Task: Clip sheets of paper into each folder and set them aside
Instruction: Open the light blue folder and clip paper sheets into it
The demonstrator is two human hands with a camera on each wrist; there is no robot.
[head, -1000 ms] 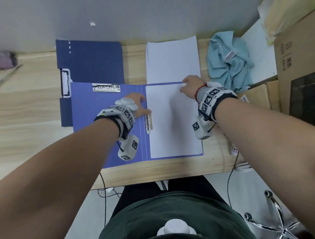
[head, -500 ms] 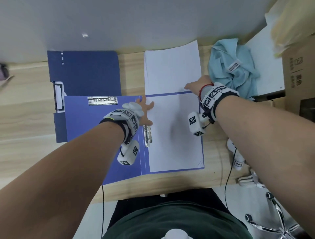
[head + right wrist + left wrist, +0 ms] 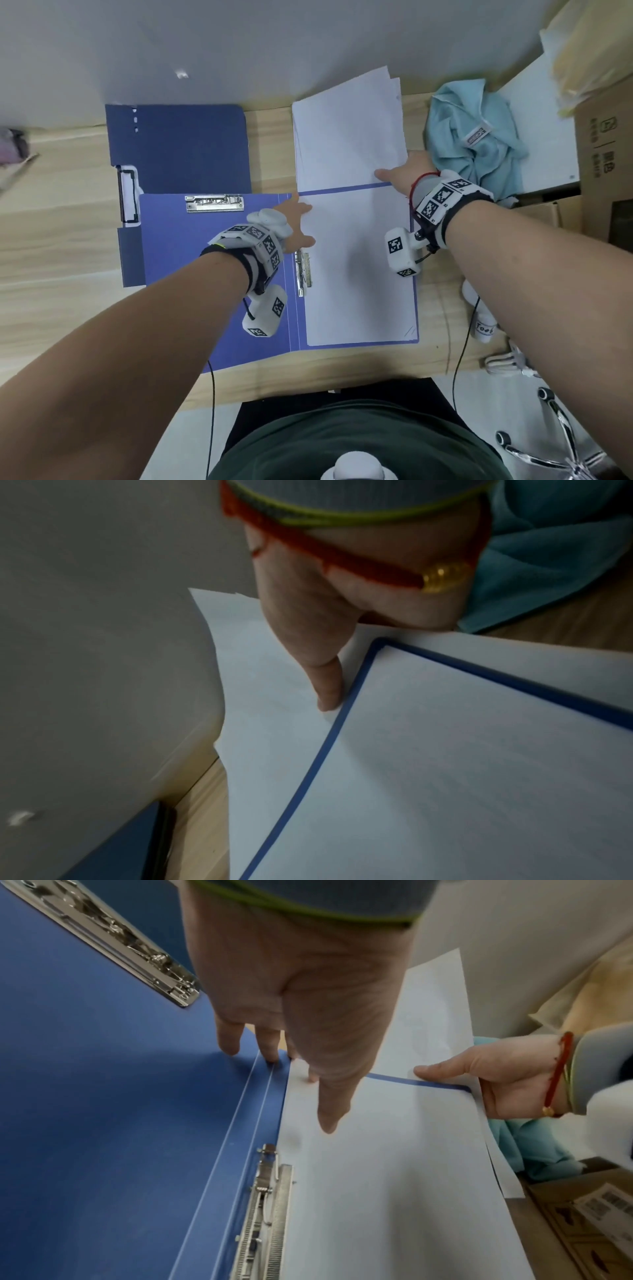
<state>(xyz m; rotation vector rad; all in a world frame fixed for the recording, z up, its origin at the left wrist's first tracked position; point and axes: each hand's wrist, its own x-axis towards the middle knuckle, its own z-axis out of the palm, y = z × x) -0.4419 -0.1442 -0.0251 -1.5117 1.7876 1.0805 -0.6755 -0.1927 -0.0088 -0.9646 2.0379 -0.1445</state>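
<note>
The left hand (image 3: 294,993) lay flat with fingers (image 3: 330,1118) straight, tips pressing the far left corner of the sheet (image 3: 356,270) inside the open folder (image 3: 191,274), holding nothing. The right hand (image 3: 406,176) had its thumb laid flat on the paper stack (image 3: 346,137) while the other fingers went under the stack's right edge; I judged it was pinching a few sheets, though the undersides were hidden.

The light blue folder sat near the front edge of the worktop (image 3: 58,274), its side clip (image 3: 303,272) along the sheet's left margin. The stack lay behind it, reaching the back edge, its near end tucked under the folder's far edge. A darker folder (image 3: 178,147) rested toward the back left, and a teal cloth (image 3: 472,137) toward the back right.

The risk I saw: pulling sheets out from beneath the folder could drag it askew, or lift too many at once, fanning the stack.
</note>
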